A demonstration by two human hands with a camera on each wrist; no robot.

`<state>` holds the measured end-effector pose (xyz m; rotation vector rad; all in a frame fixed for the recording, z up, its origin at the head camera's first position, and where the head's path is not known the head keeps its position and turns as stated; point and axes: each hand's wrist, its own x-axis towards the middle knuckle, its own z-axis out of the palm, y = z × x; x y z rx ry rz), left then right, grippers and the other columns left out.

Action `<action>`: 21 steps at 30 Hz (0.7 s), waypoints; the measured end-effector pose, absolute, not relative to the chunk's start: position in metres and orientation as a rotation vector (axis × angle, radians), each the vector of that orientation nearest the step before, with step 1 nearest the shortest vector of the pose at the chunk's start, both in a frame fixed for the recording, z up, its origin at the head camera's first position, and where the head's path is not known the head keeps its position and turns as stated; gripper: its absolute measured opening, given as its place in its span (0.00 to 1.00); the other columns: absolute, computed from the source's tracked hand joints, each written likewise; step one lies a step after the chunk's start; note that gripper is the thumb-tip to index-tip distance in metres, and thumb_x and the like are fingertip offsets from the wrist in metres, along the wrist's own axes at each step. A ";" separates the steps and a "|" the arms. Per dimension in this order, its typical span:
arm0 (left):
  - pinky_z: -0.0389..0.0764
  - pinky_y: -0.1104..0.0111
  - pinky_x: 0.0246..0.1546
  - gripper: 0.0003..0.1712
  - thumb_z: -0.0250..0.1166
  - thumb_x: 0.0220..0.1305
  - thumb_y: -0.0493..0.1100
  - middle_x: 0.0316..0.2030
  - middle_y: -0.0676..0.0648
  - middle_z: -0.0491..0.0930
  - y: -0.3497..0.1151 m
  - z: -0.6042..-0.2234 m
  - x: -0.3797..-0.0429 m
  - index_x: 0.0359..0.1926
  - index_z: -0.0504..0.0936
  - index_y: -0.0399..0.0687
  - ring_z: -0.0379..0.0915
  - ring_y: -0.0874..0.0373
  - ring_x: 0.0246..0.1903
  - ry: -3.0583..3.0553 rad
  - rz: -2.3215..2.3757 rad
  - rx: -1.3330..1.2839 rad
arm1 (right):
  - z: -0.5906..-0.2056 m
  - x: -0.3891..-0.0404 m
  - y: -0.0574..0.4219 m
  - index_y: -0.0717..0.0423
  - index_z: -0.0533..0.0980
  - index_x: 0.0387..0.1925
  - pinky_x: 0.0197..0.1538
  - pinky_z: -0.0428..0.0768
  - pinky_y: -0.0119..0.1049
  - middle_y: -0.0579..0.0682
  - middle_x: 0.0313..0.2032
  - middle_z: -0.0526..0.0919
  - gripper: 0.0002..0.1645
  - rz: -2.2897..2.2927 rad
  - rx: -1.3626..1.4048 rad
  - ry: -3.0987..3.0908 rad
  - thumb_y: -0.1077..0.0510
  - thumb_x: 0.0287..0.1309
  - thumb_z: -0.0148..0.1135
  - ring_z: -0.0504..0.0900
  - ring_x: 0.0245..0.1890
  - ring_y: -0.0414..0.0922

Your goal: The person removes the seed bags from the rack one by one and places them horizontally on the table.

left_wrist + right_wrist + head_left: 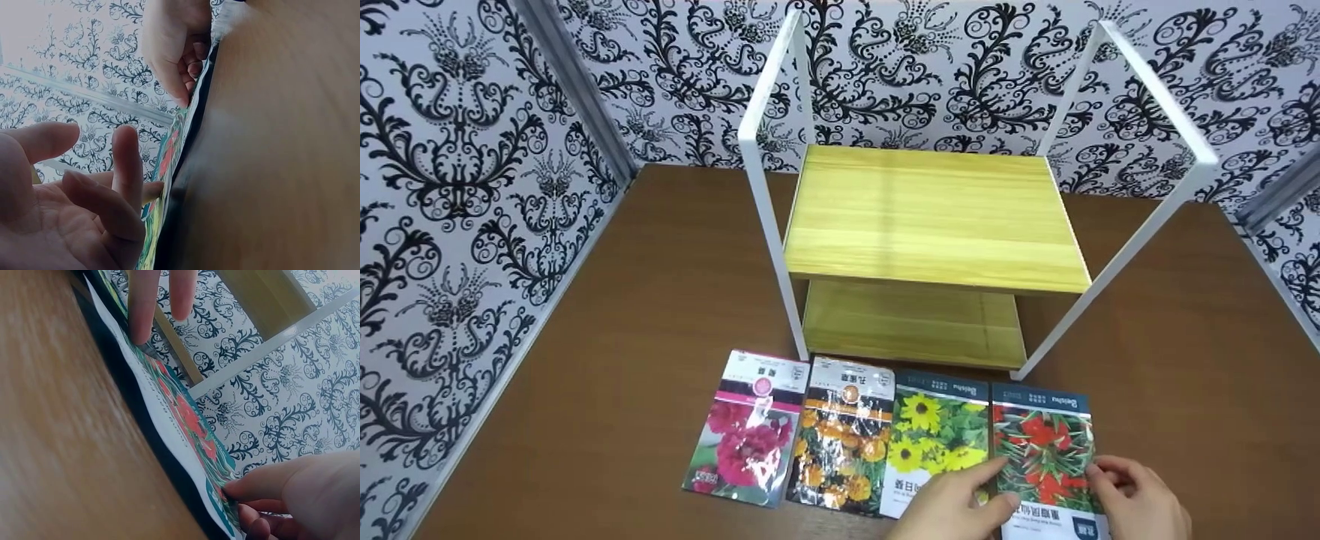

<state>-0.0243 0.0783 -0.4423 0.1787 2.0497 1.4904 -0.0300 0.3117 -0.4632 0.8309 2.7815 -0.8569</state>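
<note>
Four seed packets lie side by side in a row in the head view. At the right end is the red-flower seed packet (1046,446), with a dark blue top band. My right hand (1146,501) pinches its right edge; in the right wrist view the thumb and curled fingers of that hand (298,492) meet at the packet's edge. My left hand (949,506) is at its left side, fingers loosely spread, a fingertip touching it. That hand covers the lower part of the yellow-flower seed packet (934,427).
The orange-flower packet (844,431) and the pink-flower packet (754,435) lie farther left on the brown table (660,277). Behind the row stands a white-framed rack (769,202) with two wooden shelves (937,217). Patterned panels (457,187) surround the table's back and sides.
</note>
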 end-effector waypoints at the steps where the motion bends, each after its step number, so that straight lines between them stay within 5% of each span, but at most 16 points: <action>1: 0.73 0.73 0.29 0.25 0.57 0.57 0.59 0.07 0.54 0.63 0.078 -0.442 -0.024 0.57 0.71 0.66 0.61 0.61 0.08 2.048 1.493 0.181 | -0.463 -0.029 0.311 0.56 0.77 0.43 0.30 0.65 0.34 0.47 0.31 0.75 0.30 -0.857 0.828 2.787 0.36 0.49 0.58 0.72 0.30 0.43; 13: 0.66 0.72 0.12 0.24 0.57 0.58 0.58 0.05 0.56 0.60 0.070 -0.451 -0.018 0.56 0.72 0.63 0.54 0.63 0.05 1.965 1.553 0.185 | -0.468 -0.024 0.301 0.56 0.74 0.45 0.31 0.64 0.35 0.47 0.31 0.75 0.30 -0.925 0.859 2.771 0.38 0.49 0.60 0.71 0.30 0.44; 21: 0.74 0.73 0.30 0.25 0.56 0.58 0.57 0.12 0.52 0.73 0.067 -0.450 -0.019 0.57 0.72 0.58 0.67 0.64 0.11 1.978 1.548 0.189 | -0.471 -0.034 0.302 0.55 0.74 0.46 0.35 0.65 0.39 0.51 0.36 0.78 0.35 -1.008 0.870 2.742 0.32 0.51 0.51 0.72 0.36 0.48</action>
